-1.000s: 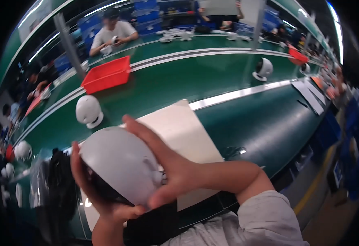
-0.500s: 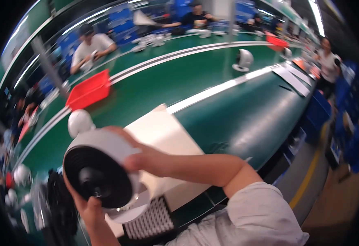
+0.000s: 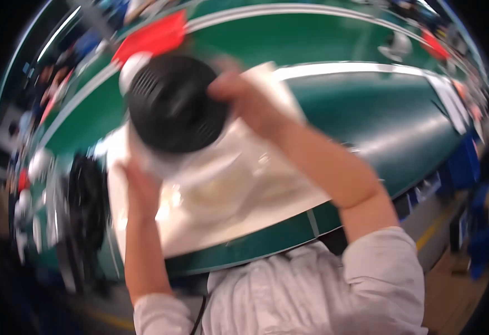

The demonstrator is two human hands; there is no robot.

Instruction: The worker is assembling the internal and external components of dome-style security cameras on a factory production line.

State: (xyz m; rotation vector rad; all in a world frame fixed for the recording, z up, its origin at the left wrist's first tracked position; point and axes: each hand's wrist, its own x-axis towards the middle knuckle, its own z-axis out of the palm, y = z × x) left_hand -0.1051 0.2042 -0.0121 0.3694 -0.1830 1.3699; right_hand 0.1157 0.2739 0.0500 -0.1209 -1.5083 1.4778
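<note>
Between my hands, above the bench, is a round white device with a black disc-shaped face (image 3: 178,105); ribbed slots show near the disc's edge. My right hand (image 3: 247,100) is closed on its right side, thumb over the rim. Along the lower left of its white body my left hand (image 3: 141,187) grips it, the fingers smeared by motion and partly hidden. Below lies a cream-coloured sheet (image 3: 278,184) on the bench. A shiny, see-through film-like thing (image 3: 216,187) shows under the device, too blurred to name. Another rounded white part (image 3: 134,70) stands just behind the device.
A red tray (image 3: 152,38) sits at the far left on the green bench (image 3: 367,106). Black bags (image 3: 85,206) lie to my left, near a white rounded unit (image 3: 41,162). Another white device (image 3: 396,46) stands far right. White papers (image 3: 449,103) lie at the right end.
My view has tipped down toward the bench. The device has moved up and right in view, its black face turned more toward me. The dotted grey-and-white patch by the sheet no longer shows.
</note>
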